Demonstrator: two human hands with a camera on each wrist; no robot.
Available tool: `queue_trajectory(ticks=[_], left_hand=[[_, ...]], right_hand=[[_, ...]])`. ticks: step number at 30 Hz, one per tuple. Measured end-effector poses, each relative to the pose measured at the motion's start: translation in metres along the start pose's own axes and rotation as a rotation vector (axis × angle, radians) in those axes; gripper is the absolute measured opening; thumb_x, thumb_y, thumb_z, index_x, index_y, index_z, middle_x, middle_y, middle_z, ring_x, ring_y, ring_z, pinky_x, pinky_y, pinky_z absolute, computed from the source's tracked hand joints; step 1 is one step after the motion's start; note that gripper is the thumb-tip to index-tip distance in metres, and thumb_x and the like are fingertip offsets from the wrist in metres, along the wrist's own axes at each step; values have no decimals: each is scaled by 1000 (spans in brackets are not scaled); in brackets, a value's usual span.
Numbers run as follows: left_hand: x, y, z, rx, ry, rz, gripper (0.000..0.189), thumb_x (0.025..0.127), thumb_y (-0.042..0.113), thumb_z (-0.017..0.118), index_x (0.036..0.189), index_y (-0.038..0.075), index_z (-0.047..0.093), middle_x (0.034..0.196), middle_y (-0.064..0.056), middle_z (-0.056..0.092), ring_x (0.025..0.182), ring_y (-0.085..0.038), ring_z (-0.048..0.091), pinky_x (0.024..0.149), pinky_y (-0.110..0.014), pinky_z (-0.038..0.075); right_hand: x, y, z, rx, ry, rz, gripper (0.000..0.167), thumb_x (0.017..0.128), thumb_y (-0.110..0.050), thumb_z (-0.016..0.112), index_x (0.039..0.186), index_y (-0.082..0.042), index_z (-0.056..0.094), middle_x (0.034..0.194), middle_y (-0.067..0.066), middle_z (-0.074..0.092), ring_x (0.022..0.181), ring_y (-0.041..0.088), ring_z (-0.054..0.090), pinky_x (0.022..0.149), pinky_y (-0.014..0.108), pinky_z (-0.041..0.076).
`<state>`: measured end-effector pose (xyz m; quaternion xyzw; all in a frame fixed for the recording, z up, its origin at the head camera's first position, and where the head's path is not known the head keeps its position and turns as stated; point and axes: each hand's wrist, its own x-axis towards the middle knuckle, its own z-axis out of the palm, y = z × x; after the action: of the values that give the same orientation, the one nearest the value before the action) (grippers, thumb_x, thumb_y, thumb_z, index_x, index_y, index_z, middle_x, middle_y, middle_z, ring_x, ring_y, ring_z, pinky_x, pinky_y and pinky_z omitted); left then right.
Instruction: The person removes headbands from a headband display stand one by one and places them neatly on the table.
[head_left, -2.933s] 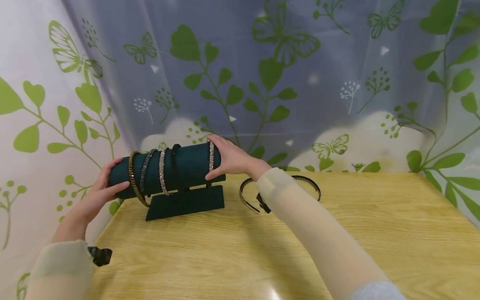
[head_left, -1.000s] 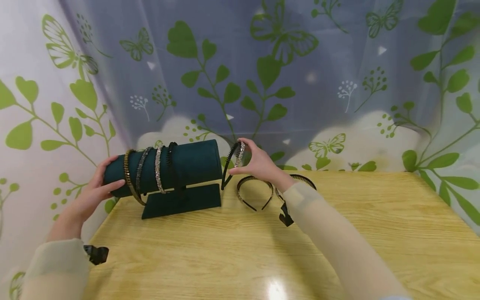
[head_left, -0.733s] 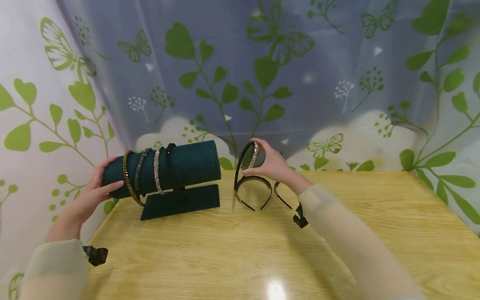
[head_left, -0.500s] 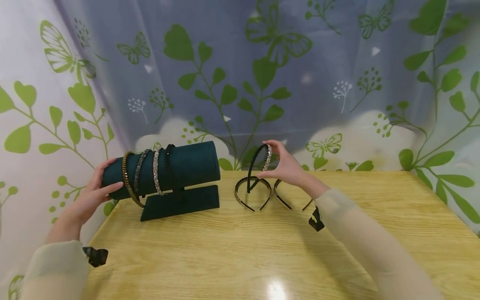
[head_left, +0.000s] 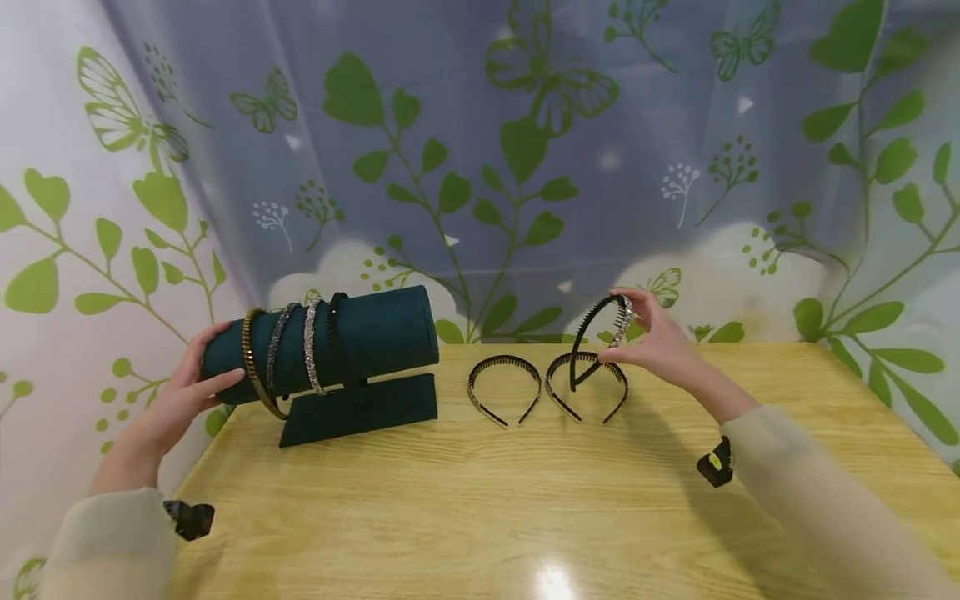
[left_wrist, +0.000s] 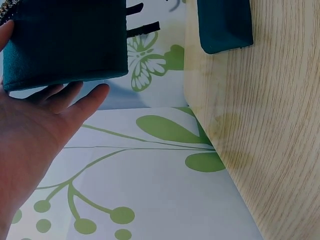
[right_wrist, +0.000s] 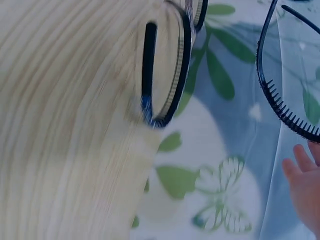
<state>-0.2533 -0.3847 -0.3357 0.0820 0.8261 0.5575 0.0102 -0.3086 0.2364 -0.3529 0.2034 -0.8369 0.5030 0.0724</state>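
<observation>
In the head view my left hand (head_left: 177, 392) grips the left end of a dark green velvet headband stand (head_left: 390, 333), thumb in front and fingers behind. Close up in the left wrist view, the fingers lie against the end of its roll (left_wrist: 65, 55). Gold, dark grey, silver and black headbands ring the roll's left half. My right hand (head_left: 663, 337) pinches a black-toothed headband with silver stones (head_left: 624, 321) in the air, its open ends pointing down and left. Behind and below it a dark headband (head_left: 551, 379) lies on the table.
Another dark headband (head_left: 474, 387) lies on the wooden table (head_left: 480, 508) between the stand and the held headband. A patterned curtain (head_left: 465, 250) with green leaves and butterflies hangs along the table's back edge and sides.
My right hand has slid the silver headband off the stand's right end and carried it rightward, past the first headband and over the second on the table. The left hand keeps its grip.
</observation>
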Motion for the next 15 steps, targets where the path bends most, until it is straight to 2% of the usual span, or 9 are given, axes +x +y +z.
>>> queue_trajectory(ticks=[8, 11, 15], left_hand=[[0, 1, -1, 17, -12, 4, 73, 103, 22, 50, 150, 54, 3, 149, -27, -3, 126, -47, 15, 93, -64, 27], [1, 0, -2, 30, -7, 11, 73, 103, 22, 50, 150, 53, 3, 148, -26, -1, 125, -46, 16, 92, -62, 29], [-1, 0, -1, 17, -3, 11, 73, 103, 22, 50, 150, 53, 4, 149, -26, -2, 126, -46, 14, 94, -67, 25]], right_hand=[[-31, 15, -40, -89, 41, 85, 95, 80, -20, 83, 149, -1, 21, 153, 27, 17, 139, 47, 16, 109, 59, 17], [-37, 19, -50, -136, 24, 135, 98, 81, -23, 82, 150, 0, 17, 153, 30, 14, 138, 51, 15, 107, 62, 18], [-41, 23, -58, -192, -11, 191, 103, 80, -29, 82, 152, -1, 13, 152, 32, 15, 136, 54, 17, 104, 65, 21]])
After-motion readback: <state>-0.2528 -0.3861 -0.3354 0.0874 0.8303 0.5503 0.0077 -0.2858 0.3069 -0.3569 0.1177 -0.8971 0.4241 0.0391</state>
